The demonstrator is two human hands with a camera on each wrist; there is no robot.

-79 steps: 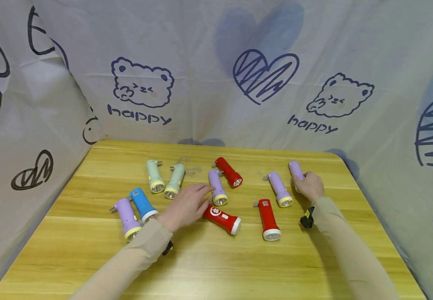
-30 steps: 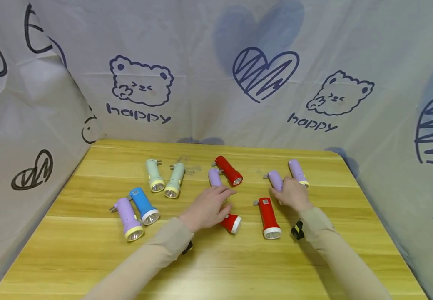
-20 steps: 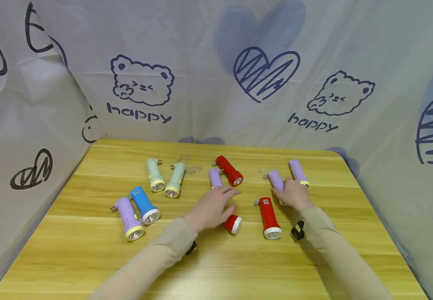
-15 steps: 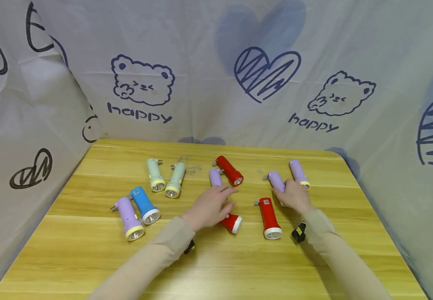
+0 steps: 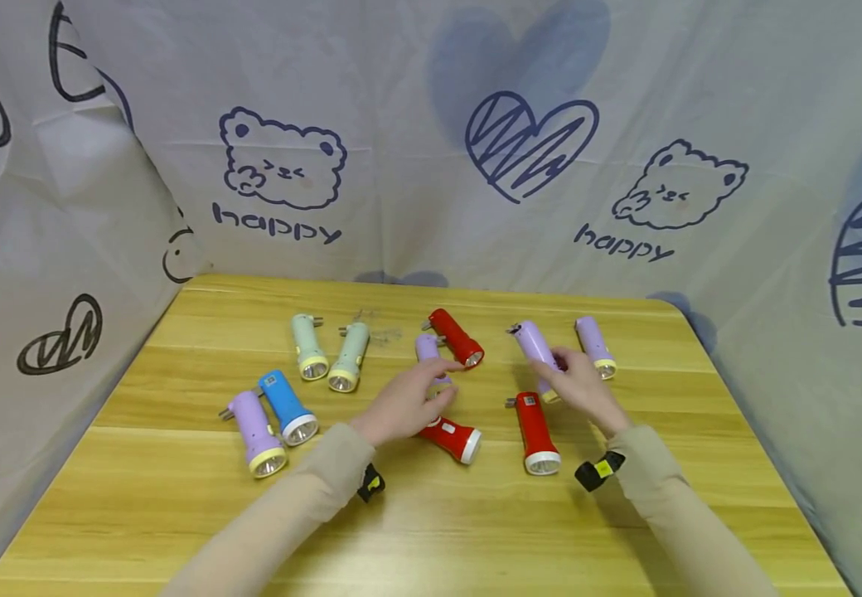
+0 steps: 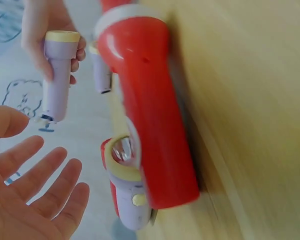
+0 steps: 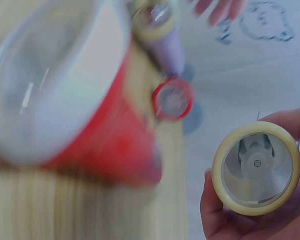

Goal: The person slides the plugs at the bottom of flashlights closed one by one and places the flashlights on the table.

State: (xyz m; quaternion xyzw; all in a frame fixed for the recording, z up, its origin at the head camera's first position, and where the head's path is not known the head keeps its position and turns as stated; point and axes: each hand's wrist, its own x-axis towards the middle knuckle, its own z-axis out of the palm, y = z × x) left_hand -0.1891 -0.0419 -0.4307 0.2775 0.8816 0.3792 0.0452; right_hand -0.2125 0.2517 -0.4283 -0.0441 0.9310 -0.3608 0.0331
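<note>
Right hand (image 5: 582, 388) grips a purple flashlight (image 5: 535, 345) near its lamp end, raised over the right half of the table (image 5: 476, 531), toward its far edge; left hand (image 5: 405, 404), fingers apart, holds nothing. A steady grip, clear of the tail prongs (image 5: 514, 328), should serve best.

Downward head view, wrist closeups, hands (image 5: 401, 406) (image 5: 584, 388) shared

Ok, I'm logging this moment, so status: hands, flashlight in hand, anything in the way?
Right hand gripping purple flashlight, clear of the table. Left hand holding nothing. Possibly in the way: red flashlight lying on the near side.
</note>
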